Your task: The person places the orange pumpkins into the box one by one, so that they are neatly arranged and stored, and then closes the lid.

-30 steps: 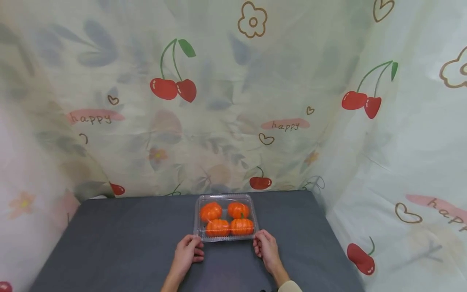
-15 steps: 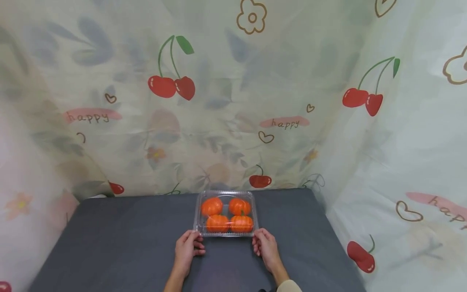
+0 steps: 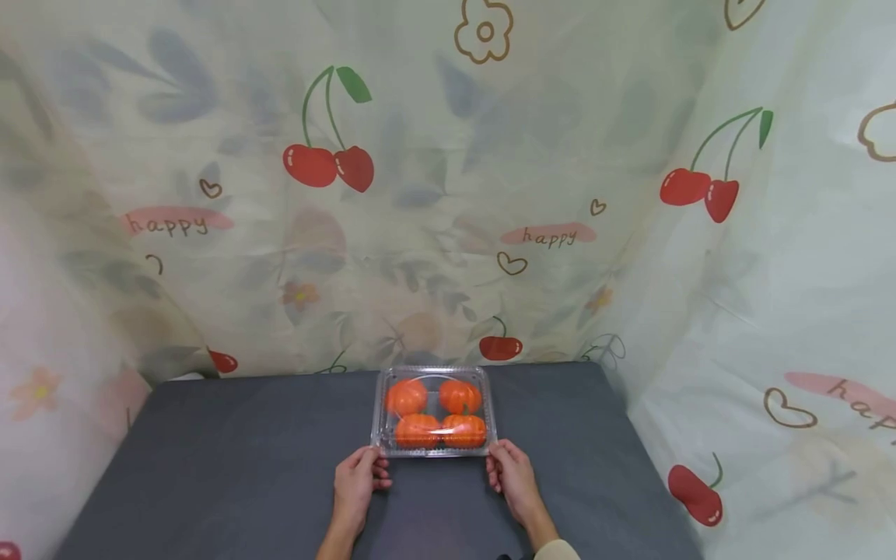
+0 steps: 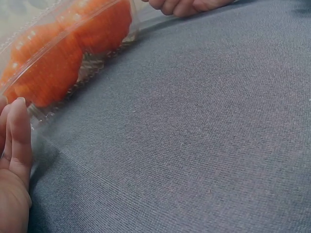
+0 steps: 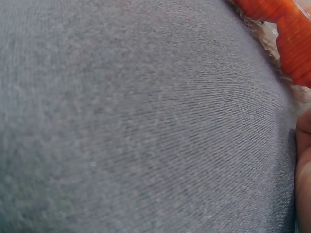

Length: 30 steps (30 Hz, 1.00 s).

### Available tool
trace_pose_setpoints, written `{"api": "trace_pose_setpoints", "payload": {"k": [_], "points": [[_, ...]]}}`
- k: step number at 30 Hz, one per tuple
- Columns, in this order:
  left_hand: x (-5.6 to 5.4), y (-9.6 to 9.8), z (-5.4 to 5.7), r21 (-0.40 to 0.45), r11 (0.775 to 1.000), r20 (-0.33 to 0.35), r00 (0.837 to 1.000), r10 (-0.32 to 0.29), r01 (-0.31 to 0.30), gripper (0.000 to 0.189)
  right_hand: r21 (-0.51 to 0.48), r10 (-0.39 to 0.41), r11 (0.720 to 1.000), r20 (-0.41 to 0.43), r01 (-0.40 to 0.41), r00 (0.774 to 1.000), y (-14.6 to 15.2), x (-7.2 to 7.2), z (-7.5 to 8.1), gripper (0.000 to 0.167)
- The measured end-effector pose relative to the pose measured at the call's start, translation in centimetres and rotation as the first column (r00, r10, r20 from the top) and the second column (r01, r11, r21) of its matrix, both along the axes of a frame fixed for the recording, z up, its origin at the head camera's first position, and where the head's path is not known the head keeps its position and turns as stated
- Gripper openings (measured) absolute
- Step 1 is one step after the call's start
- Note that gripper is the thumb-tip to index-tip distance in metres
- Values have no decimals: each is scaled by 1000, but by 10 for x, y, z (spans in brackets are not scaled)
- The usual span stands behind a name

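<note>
A clear plastic clamshell box (image 3: 379,412) with its lid down sits near the back of the dark grey table. Inside it are several small orange pumpkins (image 3: 464,430), arranged in two rows. My left hand (image 3: 357,482) pinches the box's near left corner between thumb and forefinger. At the near right corner, my right hand (image 3: 512,478) holds on the same way, its other fingers curled in. In the left wrist view, the fingers (image 4: 20,131) reach up beside the box and a ribbed pumpkin (image 4: 48,68) shows through the wall. Only a sliver of the right hand (image 5: 304,165) appears in the right wrist view.
The grey cloth-covered table (image 3: 245,467) stretches to both sides of the box. Close behind it hangs a pale curtain (image 3: 420,233) with printed cherries, and another curtain side (image 3: 756,327) borders the right. A small white object (image 3: 187,377) shows at the back left table edge.
Since one second ago the box has slid slightly away from me, with both hands following it. Over the last half second it has barely moved, and both hands keep their hold.
</note>
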<state>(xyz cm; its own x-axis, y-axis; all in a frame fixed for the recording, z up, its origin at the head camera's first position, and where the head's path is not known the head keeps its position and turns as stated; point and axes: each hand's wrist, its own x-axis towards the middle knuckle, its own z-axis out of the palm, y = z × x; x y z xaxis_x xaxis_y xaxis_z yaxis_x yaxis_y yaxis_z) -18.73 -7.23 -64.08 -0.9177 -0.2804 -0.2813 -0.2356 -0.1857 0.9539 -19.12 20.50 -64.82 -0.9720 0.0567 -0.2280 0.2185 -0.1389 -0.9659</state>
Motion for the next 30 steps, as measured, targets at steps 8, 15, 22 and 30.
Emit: {"api": "trace_pose_setpoints", "payload": {"k": [8,15,22,30], "points": [[2,-3,-1,15,1000,-5,1000,-3,3,23,23,2,1000,21,-2,1000,0,-1,-1,17],[0,-3,-4,11,1000,5,1000,-16,16,24,16,-3,1000,37,3,999,0,-2,-1,17],[-4,-7,-3,-56,997,-7,998,-56,56,29,0,3,1000,43,-3,999,1,-8,0,22],[-9,-11,3,-65,990,21,992,-124,125,30,47,15,999,40,-17,999,4,-11,4,24]]}}
